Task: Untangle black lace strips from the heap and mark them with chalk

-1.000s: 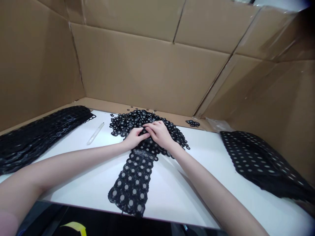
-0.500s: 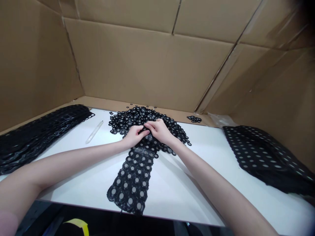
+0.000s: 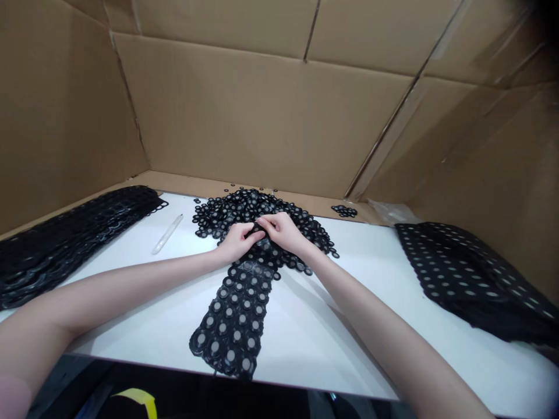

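A black rubber sheet (image 3: 233, 323) with rows of round rings and pale centres runs from the table's front edge up to my hands. My left hand (image 3: 238, 241) pinches the far end of this sheet, thumb and fingers pressed together. Close against it, my right hand (image 3: 282, 231) also grips the sheet's far end, with its thumb and forefinger meeting the left fingertips. The exact bit between the fingertips is partly hidden. Behind and around both hands lies a heap of loose black rings (image 3: 253, 203).
To the left lies a stack of black perforated sheets (image 3: 74, 238), with a white pen-like cutter (image 3: 167, 234) beside it. More black dotted sheets (image 3: 471, 273) lie at the right. A small ring cluster (image 3: 345, 210) sits at the back. Cardboard walls (image 3: 262, 116) enclose the white table (image 3: 332, 349).
Almost nothing differs. Both hands keep their pinch at the same spot, and the sheet and heap lie as before.
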Motion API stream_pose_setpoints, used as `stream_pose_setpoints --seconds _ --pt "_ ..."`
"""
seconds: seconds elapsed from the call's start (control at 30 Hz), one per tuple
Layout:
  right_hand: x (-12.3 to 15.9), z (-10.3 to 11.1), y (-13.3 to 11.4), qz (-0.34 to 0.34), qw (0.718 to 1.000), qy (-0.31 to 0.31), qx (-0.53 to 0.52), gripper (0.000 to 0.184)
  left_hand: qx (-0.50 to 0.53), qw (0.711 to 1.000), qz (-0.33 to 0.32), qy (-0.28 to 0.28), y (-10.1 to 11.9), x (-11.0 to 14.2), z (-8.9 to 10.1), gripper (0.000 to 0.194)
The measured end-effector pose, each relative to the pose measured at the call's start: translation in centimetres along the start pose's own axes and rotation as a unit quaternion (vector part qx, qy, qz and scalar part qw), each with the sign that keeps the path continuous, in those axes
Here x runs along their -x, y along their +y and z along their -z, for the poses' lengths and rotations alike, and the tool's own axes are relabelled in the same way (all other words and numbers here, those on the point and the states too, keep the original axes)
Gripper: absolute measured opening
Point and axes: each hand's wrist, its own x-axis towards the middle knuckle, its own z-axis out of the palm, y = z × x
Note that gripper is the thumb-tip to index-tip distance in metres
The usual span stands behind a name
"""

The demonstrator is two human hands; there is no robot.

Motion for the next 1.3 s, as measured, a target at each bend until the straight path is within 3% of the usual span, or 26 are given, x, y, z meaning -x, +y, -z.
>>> stream_pose_setpoints --seconds 0.83,0.97,1.13,1.3 --pt "0.2 -0.9 -0.2 -0.042 0.999 0.034 -0.001 0.044 -0.003 1.0 -0.007 0.011 -0.1 0.1 0.0 0.044" --pt "0.1 -0.4 0.2 -0.028 0.999 0.009 -0.023 0.047 0.036 0.999 0.006 0.003 0.0 0.0 0.2 0.044" --pt "0.0 1.3 0.3 -0.006 0.996 -0.029 -0.081 0.037 0.094 0.995 0.007 -0.016 -0.1 -0.2 0.4 0.037" --pt "-0.1 1.6 0.3 0.017 0.998 -0.05 -0.032 0.027 0.099 0.995 0.0 -0.019 -0.2 -0.2 0.3 0.034"
